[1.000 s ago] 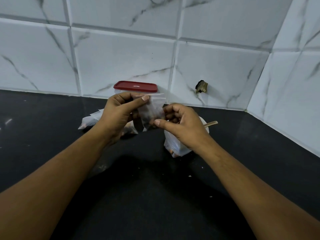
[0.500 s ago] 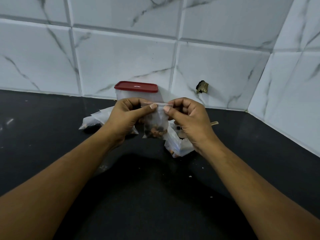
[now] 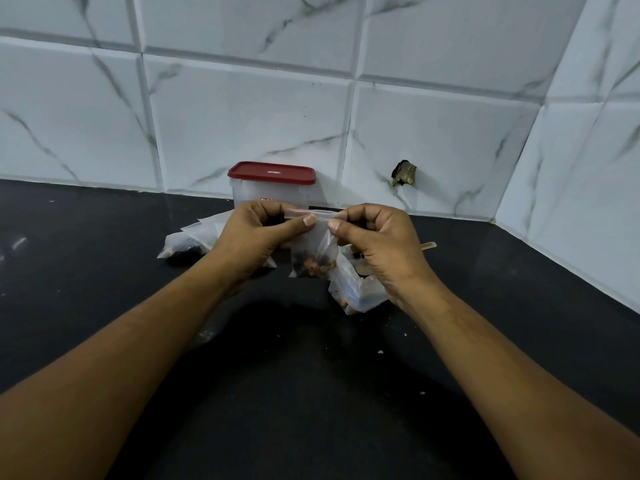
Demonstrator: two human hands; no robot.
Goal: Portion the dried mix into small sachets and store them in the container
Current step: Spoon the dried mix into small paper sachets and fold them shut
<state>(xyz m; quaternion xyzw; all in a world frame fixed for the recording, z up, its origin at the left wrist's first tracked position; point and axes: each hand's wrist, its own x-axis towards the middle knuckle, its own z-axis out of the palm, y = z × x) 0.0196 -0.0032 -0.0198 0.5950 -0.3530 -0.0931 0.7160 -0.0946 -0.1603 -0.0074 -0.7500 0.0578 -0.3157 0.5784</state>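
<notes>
A small clear sachet (image 3: 313,252) with dark and orange dried mix at its bottom hangs upright above the black counter. My left hand (image 3: 258,237) pinches the left part of its top strip between thumb and fingers. My right hand (image 3: 377,242) pinches the right part of the same strip. Behind the hands stands a clear container (image 3: 272,190) with a red lid on it. A larger clear bag of the mix (image 3: 353,294) lies under my right hand. Filled sachets (image 3: 183,245) lie to the left of my left hand.
The black counter (image 3: 104,289) meets white marble-look wall tiles at the back and on the right. A wooden stick (image 3: 428,245) pokes out behind my right hand. A dark broken spot (image 3: 403,173) marks the back wall. Small crumbs dot the counter.
My right hand rose from the sachet's lower edge to its top strip. The sachet turned upright, and both thumbs now pinch the strip close together.
</notes>
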